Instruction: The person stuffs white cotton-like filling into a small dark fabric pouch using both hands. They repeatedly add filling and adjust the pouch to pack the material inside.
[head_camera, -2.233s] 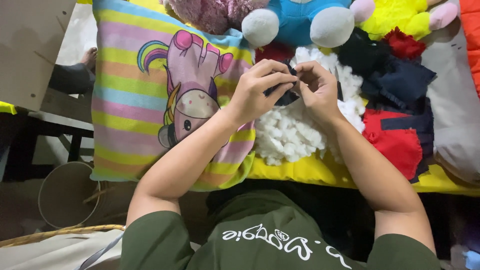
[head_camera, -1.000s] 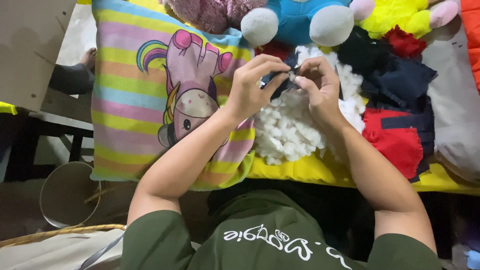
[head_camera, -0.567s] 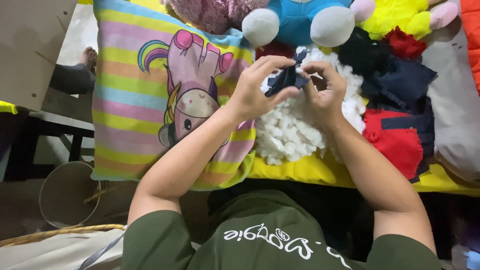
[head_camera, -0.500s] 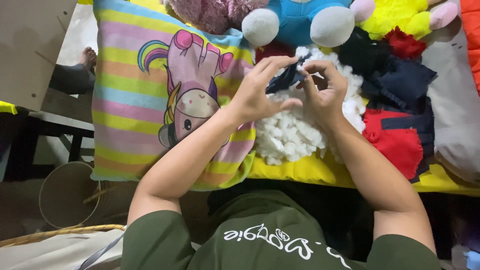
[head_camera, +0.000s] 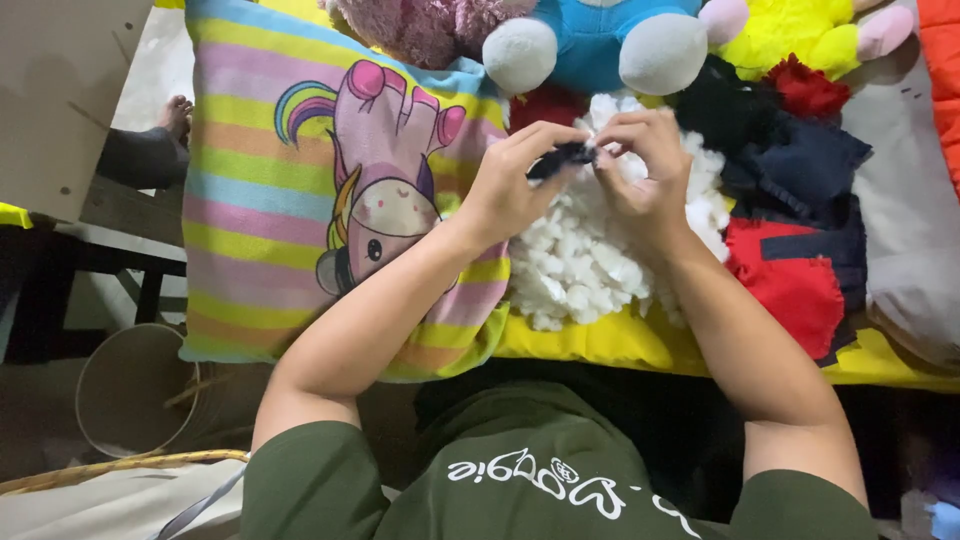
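**Pinching a dark scrap over the white stuffing**

Pinching together, both your hands meet at about 12 o'clock in the head view. Your left hand (head_camera: 515, 185) has its fingers curled narrow, thumb and fingertips closed on one end of a small dark fabric piece (head_camera: 560, 158). Your right hand (head_camera: 640, 170) is equally tight, its fingertips nipping the other end of that piece, so the two hands nearly touch.

Directly beneath them lies a heap of white stuffing (head_camera: 580, 270), spread over a yellow sheet (head_camera: 600, 340). At 9 o'clock from the hands sits a striped pillow (head_camera: 270, 220), rectangular, in pastel bands, with a pink cartoon unicorn printed on its middle. At 3 o'clock lie red and navy fabric pieces (head_camera: 800, 260). At 12 o'clock, just beyond your fingers, a blue plush toy (head_camera: 600, 40) with grey paws rests.
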